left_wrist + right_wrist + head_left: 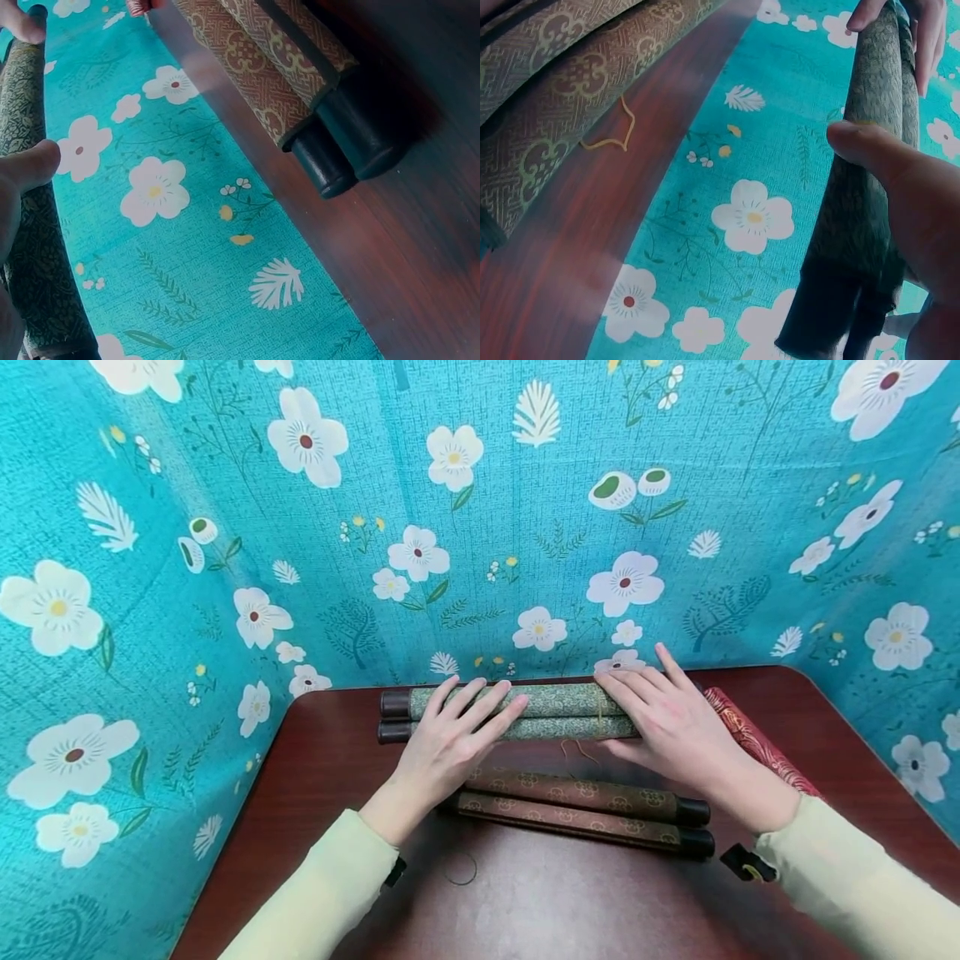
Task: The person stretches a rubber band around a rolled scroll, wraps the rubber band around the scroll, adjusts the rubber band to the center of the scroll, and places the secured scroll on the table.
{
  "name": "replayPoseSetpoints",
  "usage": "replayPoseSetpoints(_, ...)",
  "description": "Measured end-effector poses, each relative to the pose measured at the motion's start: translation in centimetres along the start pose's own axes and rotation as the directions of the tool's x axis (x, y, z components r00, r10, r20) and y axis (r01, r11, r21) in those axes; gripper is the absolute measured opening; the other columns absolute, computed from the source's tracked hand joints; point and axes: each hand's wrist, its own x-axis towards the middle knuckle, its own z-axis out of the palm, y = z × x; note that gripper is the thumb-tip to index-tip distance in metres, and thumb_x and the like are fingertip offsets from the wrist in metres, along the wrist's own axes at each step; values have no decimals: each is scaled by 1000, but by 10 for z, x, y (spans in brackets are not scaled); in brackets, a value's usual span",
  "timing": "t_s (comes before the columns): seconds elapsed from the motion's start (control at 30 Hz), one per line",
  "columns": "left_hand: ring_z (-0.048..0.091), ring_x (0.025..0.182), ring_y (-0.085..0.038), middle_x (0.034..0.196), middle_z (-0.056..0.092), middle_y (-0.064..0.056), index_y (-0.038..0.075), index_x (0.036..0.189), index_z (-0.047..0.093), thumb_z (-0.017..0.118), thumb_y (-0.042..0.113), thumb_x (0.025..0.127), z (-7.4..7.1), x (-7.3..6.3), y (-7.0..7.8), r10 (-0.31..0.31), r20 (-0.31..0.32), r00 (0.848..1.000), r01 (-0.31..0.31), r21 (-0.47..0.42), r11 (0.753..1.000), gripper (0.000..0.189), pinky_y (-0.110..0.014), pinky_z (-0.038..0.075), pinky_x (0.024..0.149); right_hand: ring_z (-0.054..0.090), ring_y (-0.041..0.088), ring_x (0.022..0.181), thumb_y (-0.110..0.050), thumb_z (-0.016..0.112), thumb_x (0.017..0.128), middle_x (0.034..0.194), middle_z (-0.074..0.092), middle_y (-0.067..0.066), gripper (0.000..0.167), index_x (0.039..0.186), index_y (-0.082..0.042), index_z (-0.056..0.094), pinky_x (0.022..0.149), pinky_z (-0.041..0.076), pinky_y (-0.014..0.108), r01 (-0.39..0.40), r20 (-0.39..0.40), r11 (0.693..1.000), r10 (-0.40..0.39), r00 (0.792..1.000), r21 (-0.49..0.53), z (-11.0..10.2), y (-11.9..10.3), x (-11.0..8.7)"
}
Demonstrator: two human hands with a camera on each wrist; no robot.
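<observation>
A green patterned scroll (558,700), its two rolls side by side with dark end caps, is at the back of the table against the curtain. Toward its left end, my left hand (453,731) holds it, fingers across the top; the thumb (34,165) lies along its near side. My right hand (667,714) grips the right part, with the thumb (862,142) on one face and the fingers behind. A thin yellowish cord (600,710) crosses the scroll near this hand. Closer in lies a brown scroll (570,802) with gold motifs and black end caps, touched by neither hand.
A red and gold scroll (761,743) lies slanted at the right, partly behind the right forearm. A thin dark loop of string (460,868) rests on the dark red table (540,902). The blue flowered curtain (480,568) stands along the back and sides.
</observation>
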Motion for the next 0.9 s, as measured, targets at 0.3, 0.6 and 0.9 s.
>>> replayPoseSetpoints(0.3, 64, 129, -32, 145, 67, -7, 19, 150, 64, 90, 23, 90, 2, 2, 6, -4, -25, 1000, 3, -32, 999, 65, -57, 49, 113, 64, 44, 117, -33, 100, 64, 126, 70, 24, 92, 139, 6, 63, 128, 24, 62, 16, -8, 1000, -16, 1000, -11, 7, -8, 7)
replayPoseSetpoints(0.6, 62, 133, -31, 147, 66, -5, 20, 151, 63, 93, 24, 87, 3, -1, 6, -28, 11, 1000, 28, -36, 999, 71, -56, 46, 116, 66, 44, 119, -39, 102, 64, 127, 71, 25, 100, 143, 5, 61, 129, 23, 62, 22, -7, 999, -22, 1000, -25, 10, -13, 11)
replayPoseSetpoints(0.9, 62, 132, -31, 147, 66, -6, 19, 151, 63, 97, 24, 81, 2, -4, 3, -22, 22, 1000, 23, -44, 999, 78, -58, 47, 115, 62, 43, 123, -41, 102, 62, 135, 68, 23, 106, 147, 5, 58, 127, 22, 66, -9, 11, 999, 9, 1000, -36, 5, -6, 1)
